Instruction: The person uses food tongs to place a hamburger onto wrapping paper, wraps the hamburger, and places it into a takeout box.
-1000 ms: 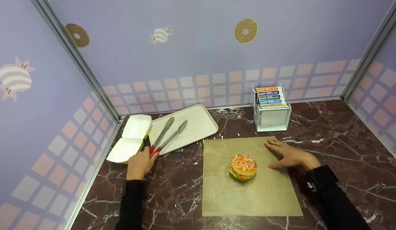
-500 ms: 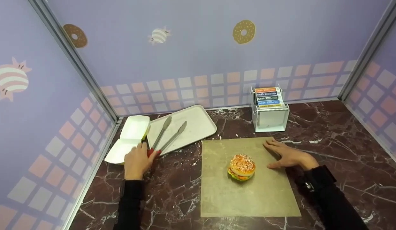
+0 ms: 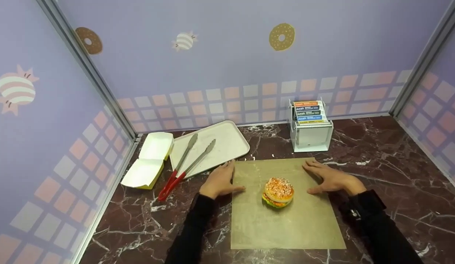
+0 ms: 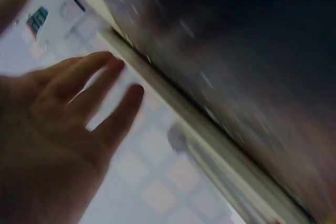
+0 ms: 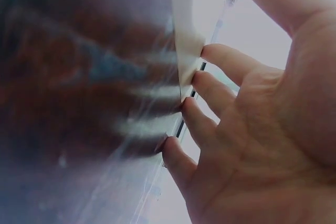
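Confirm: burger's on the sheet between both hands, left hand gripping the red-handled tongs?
Wrong on the tongs: the head view shows them unheld, tips over the tray; the left hand is at the left edge of the sheet. The rest stands.

The head camera looks forward and down from above, far enough back to take in the counter and patterned wall. The left wrist camera sits low, tilted, close behind the left fingers; it shares the tray and wall with the head view. The right wrist camera, also tilted, closely faces the right fingers, seen in the head view too.
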Demonstrator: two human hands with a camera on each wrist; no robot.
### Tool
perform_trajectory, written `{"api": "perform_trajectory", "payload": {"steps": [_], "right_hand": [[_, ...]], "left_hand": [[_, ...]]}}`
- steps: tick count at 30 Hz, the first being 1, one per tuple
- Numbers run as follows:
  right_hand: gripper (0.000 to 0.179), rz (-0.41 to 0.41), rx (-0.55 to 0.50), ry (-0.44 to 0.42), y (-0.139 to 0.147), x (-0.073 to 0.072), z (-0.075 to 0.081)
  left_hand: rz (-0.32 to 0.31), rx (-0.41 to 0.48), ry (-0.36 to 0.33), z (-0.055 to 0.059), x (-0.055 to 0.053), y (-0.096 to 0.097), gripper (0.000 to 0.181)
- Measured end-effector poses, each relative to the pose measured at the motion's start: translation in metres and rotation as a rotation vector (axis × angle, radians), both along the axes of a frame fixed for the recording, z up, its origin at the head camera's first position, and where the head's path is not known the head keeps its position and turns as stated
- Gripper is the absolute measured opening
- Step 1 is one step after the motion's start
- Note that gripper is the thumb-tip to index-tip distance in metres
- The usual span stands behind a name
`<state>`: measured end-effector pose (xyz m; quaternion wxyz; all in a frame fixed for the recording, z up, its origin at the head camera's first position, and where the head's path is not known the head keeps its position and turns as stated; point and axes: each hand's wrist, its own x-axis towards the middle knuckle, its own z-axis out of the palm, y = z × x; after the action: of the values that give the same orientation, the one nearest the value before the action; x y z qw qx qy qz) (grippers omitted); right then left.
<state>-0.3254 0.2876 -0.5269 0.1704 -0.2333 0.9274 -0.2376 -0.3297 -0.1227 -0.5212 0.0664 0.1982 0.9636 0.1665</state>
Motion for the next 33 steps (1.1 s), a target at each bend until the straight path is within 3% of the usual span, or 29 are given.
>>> {"api": "perform_trajectory", "payload": {"steps": [3, 6, 11, 14, 18, 23, 25, 28, 30, 33], "right_hand": [[0.102, 0.006, -0.001, -0.002, -0.002, 0.000, -0.002], [0.102, -0.001, 0.002, 0.005, -0.002, 0.001, -0.002], [0.101, -0.020, 0.000, 0.013, 0.000, 0.001, 0.001], [0.102, -0.018, 0.003, 0.008, -0.001, 0.001, 0.001], [0.102, -0.015, 0.006, 0.010, -0.003, 0.000, -0.001], [0.102, -0.024, 0.006, 0.010, -0.003, 0.000, -0.001], [0.102, -0.019, 0.007, 0.015, -0.003, 0.000, 0.000], [0.101, -0.016, -0.005, 0.018, -0.002, 0.000, 0.001], [0.101, -0.012, -0.009, 0.022, -0.001, 0.000, 0.001], [0.101, -0.015, -0.011, 0.024, -0.001, 0.001, 0.000]], "left_hand": [[0.013, -0.048, -0.046, -0.004, 0.000, 0.008, 0.122], [-0.012, -0.058, -0.064, -0.004, -0.001, 0.011, 0.122], [-0.085, 0.021, -0.055, -0.002, -0.004, 0.014, 0.116], [-0.121, 0.142, -0.067, -0.001, -0.002, 0.016, 0.111], [-0.154, 0.388, -0.056, 0.002, 0.000, 0.022, 0.116], [-0.112, 0.595, -0.035, 0.005, 0.003, 0.032, 0.132], [-0.113, 0.581, -0.043, 0.007, 0.007, 0.036, 0.127], [-0.172, 0.450, -0.009, 0.012, 0.013, 0.045, 0.094], [-0.232, 0.324, 0.068, 0.014, 0.018, 0.051, 0.066], [-0.323, 0.223, 0.161, 0.018, 0.028, 0.063, 0.053]]}}
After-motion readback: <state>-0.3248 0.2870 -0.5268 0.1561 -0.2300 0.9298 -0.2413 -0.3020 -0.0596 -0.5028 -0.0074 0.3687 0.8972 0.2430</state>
